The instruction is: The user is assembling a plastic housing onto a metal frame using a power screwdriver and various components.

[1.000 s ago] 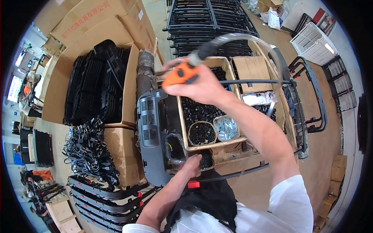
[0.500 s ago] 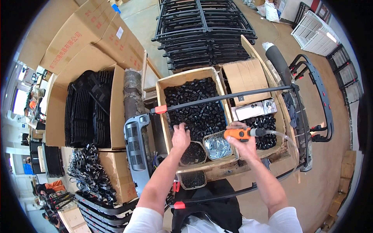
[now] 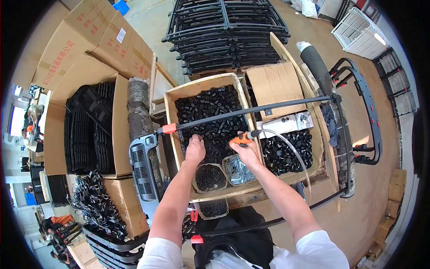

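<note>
My right hand (image 3: 251,154) is wrapped round an orange power screwdriver (image 3: 240,140) whose dark rear end leads into a clear hose (image 3: 286,142). It hovers above the wooden bin (image 3: 172,107) of small black cylindrical plastic parts (image 3: 210,102). Just to its left, my left hand (image 3: 195,150) reaches down over the same parts with its fingers drawn together; what they hold, if anything, is hidden. Across the bins lies a black tubular frame (image 3: 251,110) with red-orange corner pieces (image 3: 169,128) and a grey vented panel (image 3: 144,166) at its left end.
Below my hands sit boxes of small black pieces (image 3: 209,177) and silver screws (image 3: 238,169). Black caps (image 3: 286,152) fill the right bin, beneath a cardboard box (image 3: 275,87). Cartons (image 3: 121,125) stand left; stacked black frames (image 3: 228,36) stand beyond.
The screwdriver in my right hand has moved left, closer to my left hand, and its hose end now tilts up. The whole view has shifted slightly. My left hand stays over the black parts.
</note>
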Available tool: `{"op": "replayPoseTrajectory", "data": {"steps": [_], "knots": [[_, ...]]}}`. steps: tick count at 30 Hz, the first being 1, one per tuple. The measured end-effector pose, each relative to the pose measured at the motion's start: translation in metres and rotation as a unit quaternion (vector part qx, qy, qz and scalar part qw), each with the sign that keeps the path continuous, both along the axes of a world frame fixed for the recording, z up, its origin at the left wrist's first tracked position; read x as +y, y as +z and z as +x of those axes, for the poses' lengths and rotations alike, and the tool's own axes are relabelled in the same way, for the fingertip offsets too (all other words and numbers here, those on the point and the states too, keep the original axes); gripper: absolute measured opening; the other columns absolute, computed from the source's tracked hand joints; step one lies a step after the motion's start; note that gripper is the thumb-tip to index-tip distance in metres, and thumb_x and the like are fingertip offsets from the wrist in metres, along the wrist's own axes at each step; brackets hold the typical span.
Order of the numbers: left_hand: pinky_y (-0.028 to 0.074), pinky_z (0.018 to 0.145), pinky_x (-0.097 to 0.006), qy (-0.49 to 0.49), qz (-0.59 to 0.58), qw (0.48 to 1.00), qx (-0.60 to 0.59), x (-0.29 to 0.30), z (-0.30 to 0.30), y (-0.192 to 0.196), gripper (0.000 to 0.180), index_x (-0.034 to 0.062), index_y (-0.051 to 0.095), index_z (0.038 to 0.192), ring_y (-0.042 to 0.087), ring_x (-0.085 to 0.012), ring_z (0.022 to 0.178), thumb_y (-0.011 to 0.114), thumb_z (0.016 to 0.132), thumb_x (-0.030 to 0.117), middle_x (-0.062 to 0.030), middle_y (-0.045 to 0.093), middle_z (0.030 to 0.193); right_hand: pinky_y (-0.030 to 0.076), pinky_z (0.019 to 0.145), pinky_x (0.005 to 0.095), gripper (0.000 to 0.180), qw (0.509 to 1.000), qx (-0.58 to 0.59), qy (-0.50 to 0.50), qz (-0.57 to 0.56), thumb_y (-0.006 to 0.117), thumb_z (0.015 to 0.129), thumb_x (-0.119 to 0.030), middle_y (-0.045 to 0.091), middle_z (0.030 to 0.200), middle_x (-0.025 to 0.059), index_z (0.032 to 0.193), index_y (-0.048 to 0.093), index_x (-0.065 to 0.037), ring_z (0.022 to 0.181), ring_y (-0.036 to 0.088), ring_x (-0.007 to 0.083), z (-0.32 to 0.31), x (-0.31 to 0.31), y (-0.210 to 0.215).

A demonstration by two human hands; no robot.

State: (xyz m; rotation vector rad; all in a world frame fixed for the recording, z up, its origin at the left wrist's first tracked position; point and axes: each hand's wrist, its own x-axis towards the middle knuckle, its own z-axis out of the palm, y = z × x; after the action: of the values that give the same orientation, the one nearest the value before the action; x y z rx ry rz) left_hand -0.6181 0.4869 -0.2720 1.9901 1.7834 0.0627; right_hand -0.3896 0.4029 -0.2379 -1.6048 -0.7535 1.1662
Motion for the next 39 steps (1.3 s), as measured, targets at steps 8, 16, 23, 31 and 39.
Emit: {"op": "replayPoseTrajectory", "data": {"steps": [8, 16, 23, 31, 39], "knots": [[0.054, 0.067, -0.033, 0.284, -0.318, 0.530, -0.733, -0.104, -0.031, 0.115, 0.017, 0.0085, 0.055, 0.120, 0.066, -0.0227, 0.086, 0.054, 0.110, 0.023, -0.0097, 0.065, 0.105, 0.059, 0.088, 0.0521, 0.017, 0.823, -0.413, 0.378, -0.101, 0.068, 0.088, -0.014, 0.075, 0.092, 0.0265, 0.091, 0.074, 0.002, 0.093, 0.075, 0.0424, 0.008, -0.021, 0.018], [0.046, 0.065, -0.031, 0.327, -0.322, 0.463, -0.758, -0.201, -0.059, 0.127, 0.018, 0.0088, 0.059, 0.115, 0.060, -0.0206, 0.085, 0.054, 0.107, 0.024, -0.0093, 0.063, 0.106, 0.056, 0.099, 0.0543, 0.036, 0.712, -0.424, 0.558, -0.052, 0.057, 0.090, -0.007, 0.072, 0.116, 0.0259, 0.124, 0.067, -0.001, 0.115, 0.069, 0.0429, -0.006, -0.056, -0.020], [0.043, 0.062, -0.027, 0.257, -0.307, 0.645, -0.651, -0.219, -0.064, 0.139, 0.024, 0.0052, 0.059, 0.124, 0.056, -0.0132, 0.078, 0.049, 0.111, 0.022, -0.0050, 0.063, 0.101, 0.056, 0.094, 0.0534, 0.023, 0.753, -0.442, 0.486, -0.049, 0.057, 0.089, -0.005, 0.073, 0.105, 0.0249, 0.109, 0.068, -0.001, 0.104, 0.071, 0.0445, 0.002, -0.057, -0.032], [0.046, 0.065, -0.024, 0.196, -0.272, 0.759, -0.559, -0.238, -0.085, 0.143, 0.038, -0.0001, 0.053, 0.142, 0.052, -0.0078, 0.074, 0.056, 0.110, 0.020, -0.0022, 0.066, 0.097, 0.055, 0.096, 0.0535, 0.026, 0.730, -0.465, 0.492, -0.095, 0.071, 0.093, -0.022, 0.073, 0.107, 0.0263, 0.106, 0.070, 0.001, 0.107, 0.069, 0.0455, 0.005, -0.064, -0.039], [0.051, 0.073, -0.025, 0.174, -0.248, 0.791, -0.531, -0.250, -0.101, 0.141, 0.038, -0.0020, 0.052, 0.142, 0.057, -0.0084, 0.078, 0.056, 0.108, 0.016, -0.0089, 0.072, 0.108, 0.056, 0.094, 0.0544, 0.026, 0.737, -0.474, 0.476, -0.074, 0.063, 0.094, -0.018, 0.073, 0.103, 0.0311, 0.104, 0.068, 0.005, 0.103, 0.071, 0.0476, 0.009, -0.068, -0.041]]}}
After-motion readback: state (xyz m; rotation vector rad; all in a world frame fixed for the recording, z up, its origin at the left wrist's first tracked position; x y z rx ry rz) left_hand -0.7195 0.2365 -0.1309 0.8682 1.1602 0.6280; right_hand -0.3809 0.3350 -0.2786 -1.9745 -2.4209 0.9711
